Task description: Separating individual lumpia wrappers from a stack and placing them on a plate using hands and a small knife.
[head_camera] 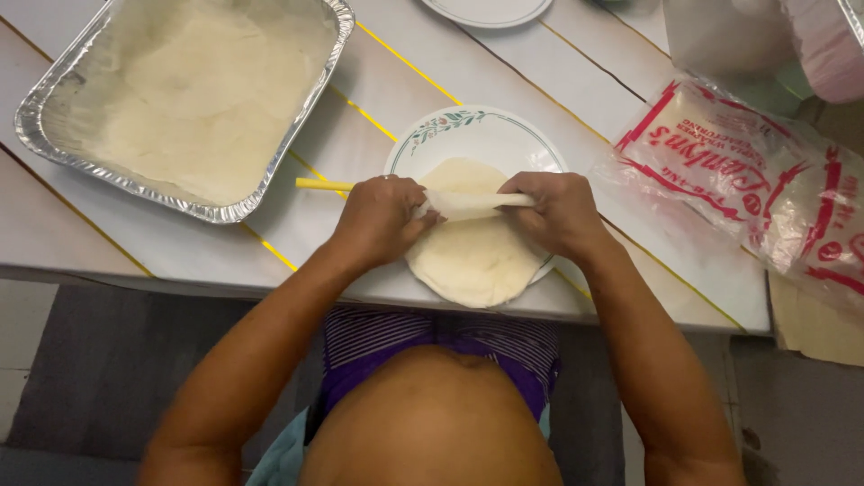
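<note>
Hands meet over a round white plate (486, 126) with a green leaf pattern on its rim, which sits on the pale worktop (405, 81) near its front edge. The left hand (378, 219) is clenched on the left end of a thin roll (472, 203) of pale wrapper, fingers curled over it, and the right hand (558, 211) grips the right end the same way, so the roll stretches straight between them. Beneath the roll a round flat wrapper (472, 261) lies spread on the plate, its near edge hanging slightly past the plate's rim toward the person. A yellow stick (324, 184) lies on the worktop just left of the plate, its right end hidden behind the left hand. Farther left, well apart from the hands, stands a foil tray (40, 108) with a pale, flat layer inside. To the right of the plate lies a clear plastic bag (738, 171) with red printing, crumpled and partly over the worktop's edge. Another white plate (486, 11) shows only its edge at the top of the view
</note>
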